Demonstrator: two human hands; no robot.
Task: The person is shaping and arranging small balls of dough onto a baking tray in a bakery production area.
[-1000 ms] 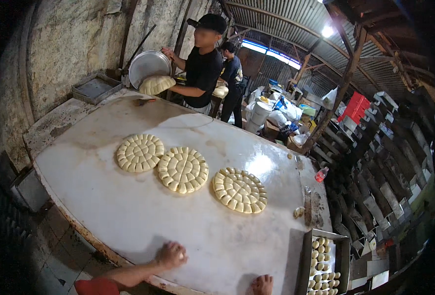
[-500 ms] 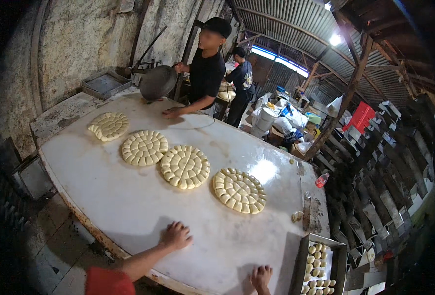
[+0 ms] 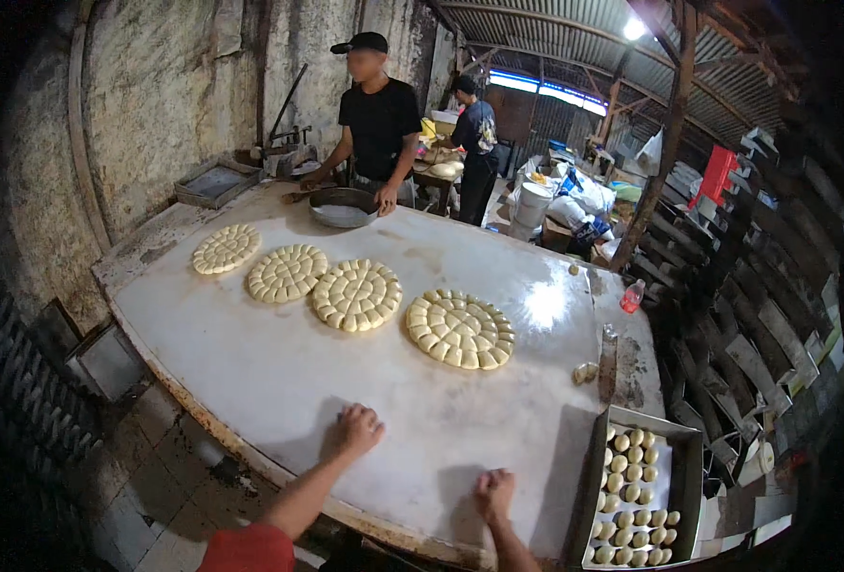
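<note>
My left hand (image 3: 358,429) is palm down on the pale worktop (image 3: 250,353), its fingers curled under. To its right, my right hand (image 3: 494,495) is also closed and low on the surface. Whatever is beneath either hand is hidden. Beyond them lie several flat round dough slabs scored into pieces: the nearest dough slab (image 3: 460,329) sits at the right, and the others run toward the far left. Right of my right hand, small dough balls (image 3: 634,454) stand in rows in a metal tray (image 3: 694,477).
Across the table a co-worker (image 3: 381,124) holds a round metal pan (image 3: 343,212). A square metal tray (image 3: 217,181) sits at the far left corner. A red bottle (image 3: 633,296) and a small dough scrap (image 3: 585,373) are near the right edge. A wooden post (image 3: 656,162) rises behind.
The co-worker's pan, tipped up before, now rests level on the table with a hand at each side. My view has shifted, showing more of the ball tray. My right hand's fingers look more curled.
</note>
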